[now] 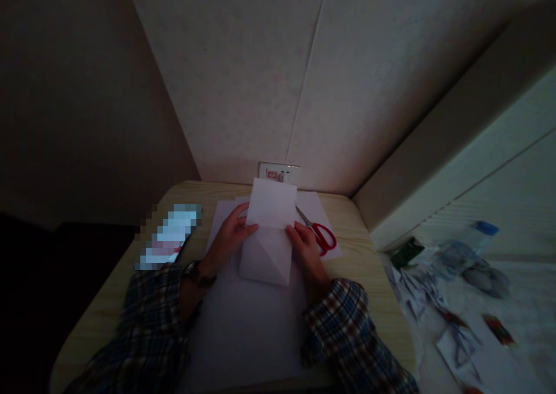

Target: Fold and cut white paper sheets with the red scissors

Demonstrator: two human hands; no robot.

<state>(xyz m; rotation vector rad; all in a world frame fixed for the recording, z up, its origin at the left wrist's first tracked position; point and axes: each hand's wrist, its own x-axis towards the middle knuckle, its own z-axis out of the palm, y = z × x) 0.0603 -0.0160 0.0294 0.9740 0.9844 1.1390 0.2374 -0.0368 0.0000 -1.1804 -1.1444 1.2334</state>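
A folded white sheet of paper [270, 205] is held up over the table, with a crease across its middle and a diagonal fold in its lower half. My left hand [232, 234] pinches its left edge, thumb in front and fingers behind. On the opposite edge, my right hand [304, 246] grips it near the same crease. Red-handled scissors [325, 239] lie just beyond my right hand, their blades pointing up and left, partly hidden by the hand. Beneath everything, more white sheets [252, 330] are spread on the table.
A lit phone [171, 234], its screen blurred out, lies on the left of the wooden table [360, 237]. A wall socket [280, 171] sits behind the table's back edge. To the right, lower down, are a blue-capped plastic bottle [467, 243] and scattered paper scraps [414, 292].
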